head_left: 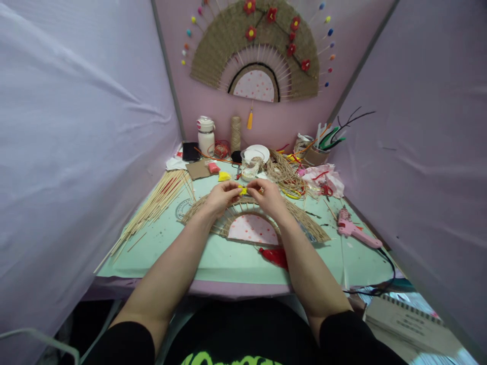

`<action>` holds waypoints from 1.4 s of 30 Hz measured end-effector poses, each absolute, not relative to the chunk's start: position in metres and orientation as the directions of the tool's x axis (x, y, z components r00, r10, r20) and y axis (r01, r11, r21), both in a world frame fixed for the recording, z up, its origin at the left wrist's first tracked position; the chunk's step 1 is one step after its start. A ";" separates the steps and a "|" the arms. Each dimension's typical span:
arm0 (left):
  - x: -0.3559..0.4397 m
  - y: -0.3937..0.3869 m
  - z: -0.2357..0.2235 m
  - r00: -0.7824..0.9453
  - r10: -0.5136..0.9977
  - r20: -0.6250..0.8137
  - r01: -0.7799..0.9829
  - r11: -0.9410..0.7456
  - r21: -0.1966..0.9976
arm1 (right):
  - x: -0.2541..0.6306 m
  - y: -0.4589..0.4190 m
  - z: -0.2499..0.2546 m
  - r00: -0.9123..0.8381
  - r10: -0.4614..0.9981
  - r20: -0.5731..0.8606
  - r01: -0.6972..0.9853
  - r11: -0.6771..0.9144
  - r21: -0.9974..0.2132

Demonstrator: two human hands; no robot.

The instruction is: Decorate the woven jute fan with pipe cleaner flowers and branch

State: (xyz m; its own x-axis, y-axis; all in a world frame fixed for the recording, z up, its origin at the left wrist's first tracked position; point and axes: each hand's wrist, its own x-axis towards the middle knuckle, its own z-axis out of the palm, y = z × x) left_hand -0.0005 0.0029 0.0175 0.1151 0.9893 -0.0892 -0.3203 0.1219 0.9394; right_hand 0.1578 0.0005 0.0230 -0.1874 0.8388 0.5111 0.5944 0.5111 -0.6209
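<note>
A small yellow piece [243,190], shaped somewhat like a flower, is pinched between my two hands above the far edge of a twine-wrapped fan [198,209]. My left hand [223,196] grips its left side with thumb and fingertips. From the right, the fingertips of my right hand [267,195] close on it too. Below my hands lies the fan's half-round centre [253,229], white-pink with red dots. A red tassel [274,257] lies at its near edge, partly behind my right forearm.
Thin bamboo sticks [152,203] are heaped at left. A pink glue gun [355,229] with a black cord lies at right. Behind stand a white bottle [206,137], a twine spool [236,133], loose twine [285,170] and a yellow packet [224,176]. A finished fan [216,53] hangs on the back wall.
</note>
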 end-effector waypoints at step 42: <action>0.002 0.007 0.012 0.131 0.987 0.091 -0.443 -0.023 0.896 | 0.136 0.004 0.010 -0.122 0.992 -0.020 -0.242 -0.049 -0.969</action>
State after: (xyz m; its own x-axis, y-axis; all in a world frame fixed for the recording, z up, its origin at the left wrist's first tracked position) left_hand 0.0020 0.0066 0.0118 0.1314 0.9872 0.0905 -0.4430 -0.0232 0.8962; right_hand 0.1362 0.0040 0.0102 -0.1222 0.9923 -0.0199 -0.2416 -0.0492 -0.9691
